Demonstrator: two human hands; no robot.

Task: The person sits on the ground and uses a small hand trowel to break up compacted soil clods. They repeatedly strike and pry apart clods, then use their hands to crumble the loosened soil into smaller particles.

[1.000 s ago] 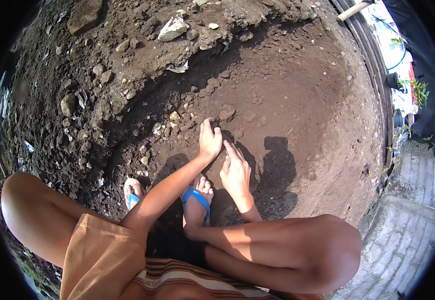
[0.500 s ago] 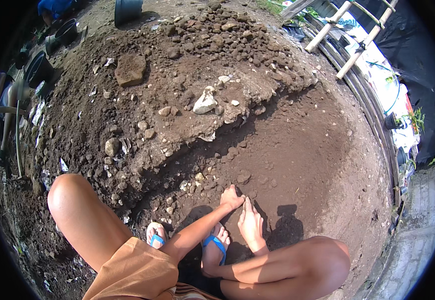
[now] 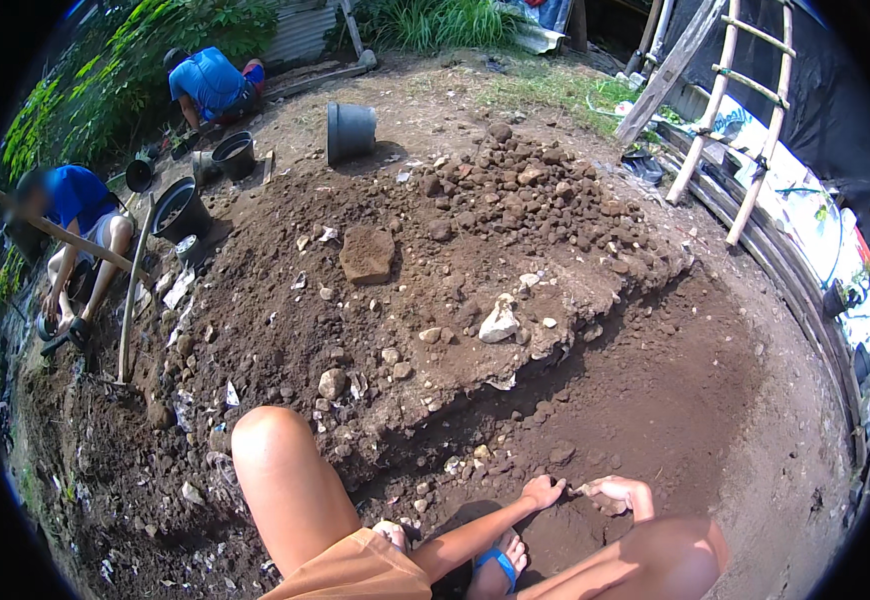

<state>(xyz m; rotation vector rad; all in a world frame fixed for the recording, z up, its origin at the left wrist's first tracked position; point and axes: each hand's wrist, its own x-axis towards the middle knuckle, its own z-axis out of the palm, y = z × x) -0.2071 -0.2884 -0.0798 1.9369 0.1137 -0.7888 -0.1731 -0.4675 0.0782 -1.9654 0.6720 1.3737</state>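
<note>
Both my hands are low over the loose brown soil [image 3: 655, 400] of a shallow dug hollow, between my knees. My left hand [image 3: 545, 492] has its fingers curled in, close to the ground; anything inside them is hidden. Just to its right, my right hand [image 3: 617, 494] is turned toward it with loosely bent fingers partly apart, dirt on the fingertips. A small gap separates the hands. Beside my left forearm is my foot in a blue-strapped flip-flop [image 3: 495, 566]. Small stones [image 3: 482, 452] lie along the hollow's near-left side.
A crumbly soil ledge carries a white rock [image 3: 499, 320], a flat brown block [image 3: 367, 254] and a stone heap [image 3: 515, 185]. Black pots [image 3: 351, 132] stand behind. Two people in blue shirts [image 3: 207, 82] crouch or sit at far left. A bamboo ladder [image 3: 720, 110] leans at right.
The view has tilted up and left, bringing the two people into sight. My hands have moved slightly apart; the right one has gone from straight fingers to bent ones.
</note>
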